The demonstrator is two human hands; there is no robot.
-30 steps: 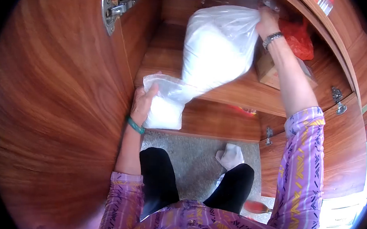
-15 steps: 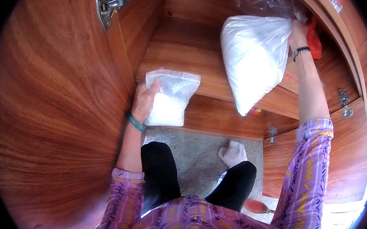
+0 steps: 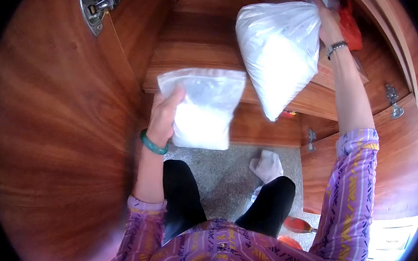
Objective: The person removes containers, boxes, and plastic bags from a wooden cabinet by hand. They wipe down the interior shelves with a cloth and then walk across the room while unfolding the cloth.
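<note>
My left hand [image 3: 164, 115] grips a small clear zip-top bag [image 3: 202, 123] by its left side, thumb across the front. White powder or fine grains fill its lower part. Up at the right, my right hand [image 3: 327, 22] is closed on the gathered neck of a larger clear plastic bag [image 3: 282, 58], also full of white material. This bag hangs with one corner pointing down, overlapping the front edge of the cabinet shelf [image 3: 199, 57]. Beyond my right hand is a red plastic bag [image 3: 350, 26] inside the cabinet.
An open wooden door [image 3: 59, 120] with a metal hinge [image 3: 101, 6] stands close on my left. Another open door [image 3: 361, 175] is low on the right. On the floor [image 3: 220, 170] are a pale cloth-like thing [image 3: 267, 167], an orange-red item [image 3: 298, 225] and a white bucket [image 3: 392, 243].
The small bag in my left hand has come slightly up, right and nearer. The large bag in my right hand appears a little higher and farther left. The view has shifted slightly.
</note>
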